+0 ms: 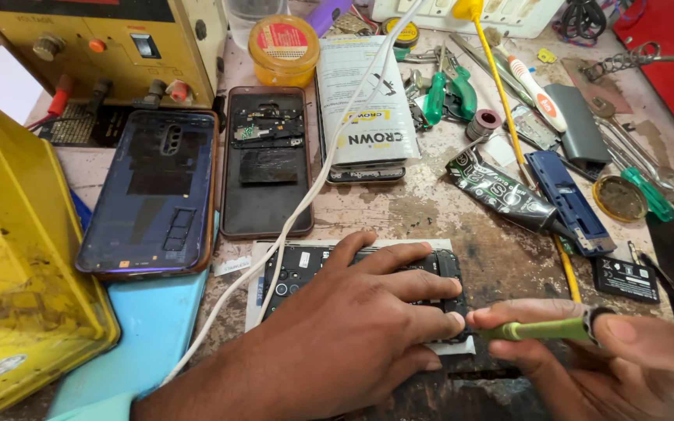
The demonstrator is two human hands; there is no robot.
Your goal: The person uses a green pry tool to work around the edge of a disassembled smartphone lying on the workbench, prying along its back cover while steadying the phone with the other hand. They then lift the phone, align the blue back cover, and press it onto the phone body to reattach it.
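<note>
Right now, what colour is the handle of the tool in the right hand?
Green, on the screwdriver held by the right hand; head view shows it.

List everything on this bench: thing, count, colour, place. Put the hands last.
opened phone: 1, black, front centre, under the left hand
screwdriver: 1, green handle, in the right hand
phone back cover: 1, dark blue, left of centre
phone frame: 1, black, centre
power supply: 1, yellow, back left
jar: 1, orange with red lid, back centre
white cable: 1, white, running from the back to the front left
glue tube: 1, black, right of centre
pliers: 1, green handles, back centre
left hand: pressing flat on the opened phone
right hand: gripping the screwdriver
</note>
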